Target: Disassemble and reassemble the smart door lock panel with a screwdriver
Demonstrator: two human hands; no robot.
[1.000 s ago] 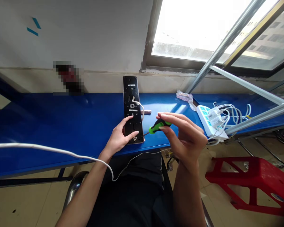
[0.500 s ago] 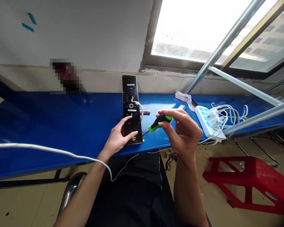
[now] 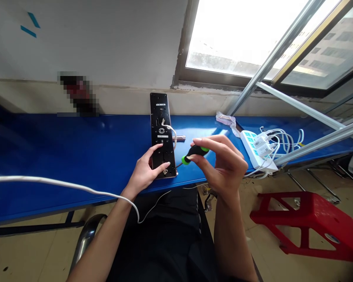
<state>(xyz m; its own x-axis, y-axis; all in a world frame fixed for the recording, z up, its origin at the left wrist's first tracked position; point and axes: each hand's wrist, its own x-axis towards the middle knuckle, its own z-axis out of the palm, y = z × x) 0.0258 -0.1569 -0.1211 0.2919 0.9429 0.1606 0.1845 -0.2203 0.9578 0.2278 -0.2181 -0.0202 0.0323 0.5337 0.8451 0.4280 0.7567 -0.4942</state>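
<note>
The right hand has a gap over the blue bench between the black door-lock panel and the power strip; farther right, white charger cables and slanting metal window struts stand in the way.

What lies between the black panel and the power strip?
Head view: the right hand holding a green-and-black screwdriver, plus a short metal rod beside the panel.

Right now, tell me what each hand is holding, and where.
The right hand grips a green-and-black screwdriver by its handle, between thumb and fingers. The left hand grips nothing; its fingers lie on the lower part of a black door-lock panel.
</note>
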